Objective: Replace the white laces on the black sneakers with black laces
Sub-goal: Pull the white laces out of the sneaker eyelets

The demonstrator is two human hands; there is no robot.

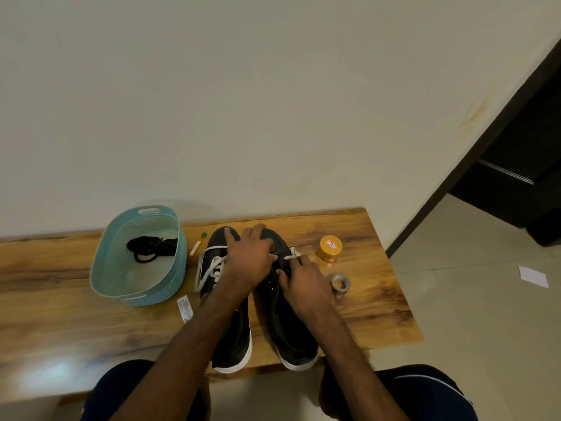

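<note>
Unlacing the right-hand sneaker (291, 329); 1 white lace (293, 256) nearly out.

Both sneakers stand on the wooden surface (364, 314), heels toward the person. The left hand (249, 261) lies over the toes, fingers spread wide and pressing down. The right hand (306, 287) has its fingers curled, pinching the white lace at the eyelets nearest the toe. The left-hand sneaker (233, 344) is laced in white, loosened. The black laces (151, 247) lie coiled in the teal basket (103, 268), beside the left-hand sneaker. Judgement: keep the toe pinned and draw the lace straight out of each eyelet, 1 row at a time, so the tip does not snag. The orange jar (330, 248) has a red-and-blue lid label, and the small packet (185, 308) carries print. Neither is legible.
</note>
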